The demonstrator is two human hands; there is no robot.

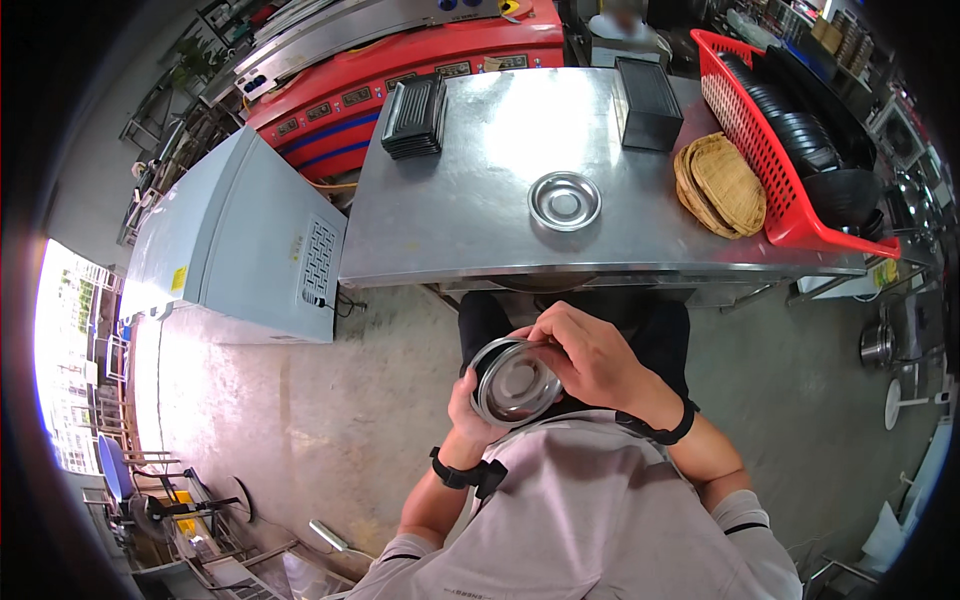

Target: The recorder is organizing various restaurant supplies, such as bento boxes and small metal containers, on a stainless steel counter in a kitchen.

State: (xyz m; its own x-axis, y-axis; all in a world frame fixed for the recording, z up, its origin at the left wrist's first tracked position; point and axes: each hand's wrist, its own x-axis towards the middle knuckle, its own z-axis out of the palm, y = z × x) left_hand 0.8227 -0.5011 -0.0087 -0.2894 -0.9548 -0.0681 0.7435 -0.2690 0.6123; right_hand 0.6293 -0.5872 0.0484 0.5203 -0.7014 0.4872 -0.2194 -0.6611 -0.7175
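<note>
Steel table (470,210), concrete floor (300,400), hands (540,375) both grasping round steel dish (515,385).

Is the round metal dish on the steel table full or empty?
Empty: the metal dish on the table shows only its bare, shiny bottom.

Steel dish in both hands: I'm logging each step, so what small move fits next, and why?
Probably reach forward and set the steel dish on the metal table, near the matching dish. The left hand cups it underneath, the right hand grips its rim, and it is short of the table.
</note>
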